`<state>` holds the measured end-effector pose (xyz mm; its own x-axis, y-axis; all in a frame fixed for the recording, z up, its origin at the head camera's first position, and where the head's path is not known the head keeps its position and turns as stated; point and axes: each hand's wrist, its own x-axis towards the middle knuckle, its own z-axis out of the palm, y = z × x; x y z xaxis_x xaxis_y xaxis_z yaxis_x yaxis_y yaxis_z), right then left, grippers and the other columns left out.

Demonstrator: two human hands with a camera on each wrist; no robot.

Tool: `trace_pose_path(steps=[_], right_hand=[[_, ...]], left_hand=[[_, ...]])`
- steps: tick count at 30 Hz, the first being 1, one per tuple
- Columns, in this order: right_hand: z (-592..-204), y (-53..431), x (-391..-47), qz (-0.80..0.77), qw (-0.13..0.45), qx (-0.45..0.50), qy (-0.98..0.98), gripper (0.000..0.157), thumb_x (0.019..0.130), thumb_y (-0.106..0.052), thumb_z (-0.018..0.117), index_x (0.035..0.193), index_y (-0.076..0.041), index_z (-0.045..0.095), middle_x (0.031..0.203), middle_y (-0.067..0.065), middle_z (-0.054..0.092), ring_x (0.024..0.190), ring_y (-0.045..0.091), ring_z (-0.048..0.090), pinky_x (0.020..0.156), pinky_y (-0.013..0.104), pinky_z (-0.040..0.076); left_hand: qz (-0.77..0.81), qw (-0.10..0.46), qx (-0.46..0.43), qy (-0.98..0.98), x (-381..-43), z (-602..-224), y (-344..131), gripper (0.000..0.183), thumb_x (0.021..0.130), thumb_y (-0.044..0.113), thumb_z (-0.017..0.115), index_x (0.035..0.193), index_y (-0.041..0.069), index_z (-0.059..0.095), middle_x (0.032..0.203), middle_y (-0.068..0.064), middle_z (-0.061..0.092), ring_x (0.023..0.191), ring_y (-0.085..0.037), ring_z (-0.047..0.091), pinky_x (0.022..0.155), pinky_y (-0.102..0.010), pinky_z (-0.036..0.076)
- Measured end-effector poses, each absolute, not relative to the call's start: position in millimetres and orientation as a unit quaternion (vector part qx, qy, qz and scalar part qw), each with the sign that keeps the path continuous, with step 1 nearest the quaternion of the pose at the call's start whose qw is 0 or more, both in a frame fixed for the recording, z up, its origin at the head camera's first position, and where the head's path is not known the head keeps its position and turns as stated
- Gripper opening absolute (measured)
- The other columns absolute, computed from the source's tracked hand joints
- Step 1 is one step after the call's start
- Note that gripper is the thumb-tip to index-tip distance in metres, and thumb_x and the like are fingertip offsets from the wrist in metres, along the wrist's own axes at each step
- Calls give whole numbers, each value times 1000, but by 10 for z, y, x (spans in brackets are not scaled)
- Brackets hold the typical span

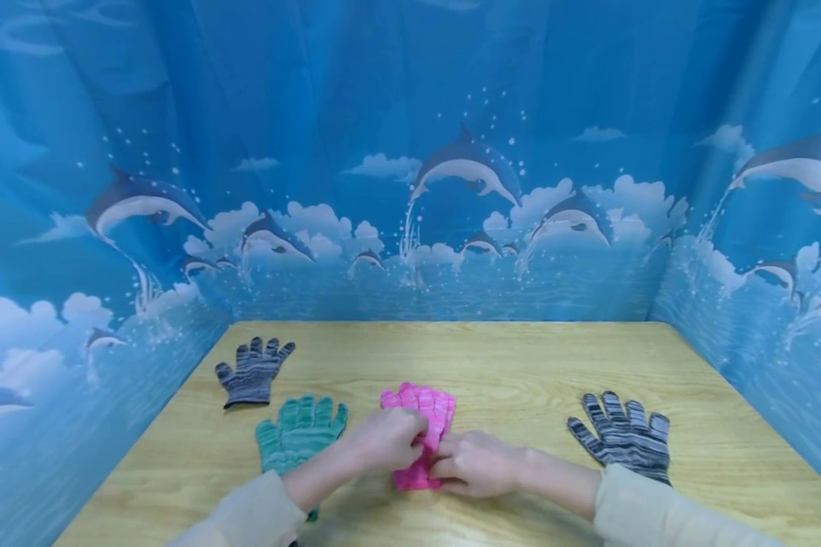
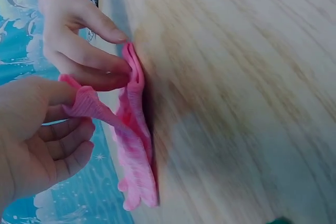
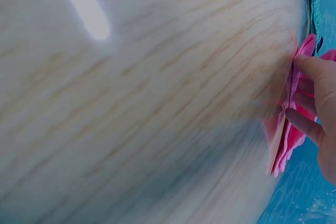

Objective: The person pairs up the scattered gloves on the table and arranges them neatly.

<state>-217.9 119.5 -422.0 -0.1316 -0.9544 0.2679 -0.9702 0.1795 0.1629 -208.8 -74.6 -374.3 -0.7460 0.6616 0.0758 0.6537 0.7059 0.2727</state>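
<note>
Pink knit gloves (image 1: 432,401), seemingly one on another, lie near the table's front with their fingers pointing away. My left hand (image 1: 391,439) pinches the upper layer's cuff between thumb and forefinger and holds it raised and folded back. In the left wrist view this lifted pink cloth (image 2: 100,109) stands apart from the layer below. My right hand (image 1: 482,462) has bent fingers and thumb on the lower layer's cuff, pinching it close to the table. In the right wrist view, part of the pink cloth (image 3: 295,85) is hidden behind these fingers.
A green glove (image 1: 299,429) lies left of the pink ones, partly under my left forearm. Farther back at left is a grey striped glove (image 1: 252,376). A black-and-white striped glove (image 1: 626,437) lies at right, its cuff covered by my sleeve. A dolphin-print curtain (image 1: 410,289) surrounds the wooden table (image 1: 520,357).
</note>
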Motion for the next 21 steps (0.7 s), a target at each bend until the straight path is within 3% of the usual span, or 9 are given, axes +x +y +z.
trace_pose_path(steps=[7,13,21], right_hand=[[-4196,1268,-2169,23,142,650,-746,17,83,-25,67,98,-18,67,97,-7,62,92,4,56,83,10,41],[-4184,1288,-2178,19,137,647,-750,19,85,-28,65,100,-17,67,99,-6,59,94,4,54,88,14,40],[-4138,1358,-2215,29,160,623,-765,16,82,-23,67,95,-14,67,99,-2,61,91,7,57,85,18,44]], left_hand=[[116,54,402,907,-2127,-3823,-780,28,82,16,67,61,19,49,53,12,38,47,0,32,45,-13,32],[104,65,435,892,-2177,-3860,-836,27,82,16,66,62,19,49,55,12,39,49,0,33,47,-13,32],[65,-10,459,886,-2155,-3827,-856,33,79,13,67,59,18,42,56,12,34,49,0,29,45,-12,27]])
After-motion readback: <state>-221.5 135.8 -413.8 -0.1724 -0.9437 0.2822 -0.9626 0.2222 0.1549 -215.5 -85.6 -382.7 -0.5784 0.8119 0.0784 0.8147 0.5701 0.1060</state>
